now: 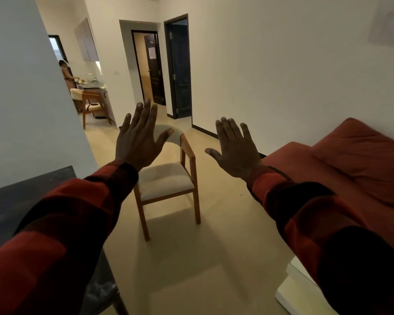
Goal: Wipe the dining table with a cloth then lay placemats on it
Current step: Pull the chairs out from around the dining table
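Both hands raised with fingers spread, holding nothing; the dark surface (21, 201) lies below-left, nearer the left hand (139, 142) than the right hand (234, 151); no cloth visible.

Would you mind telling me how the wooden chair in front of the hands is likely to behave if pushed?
The wooden chair looks rigid, with four straight legs, so it should probably slide on the smooth floor. Its open frame suggests modest weight. A push high on the backrest might tip it.
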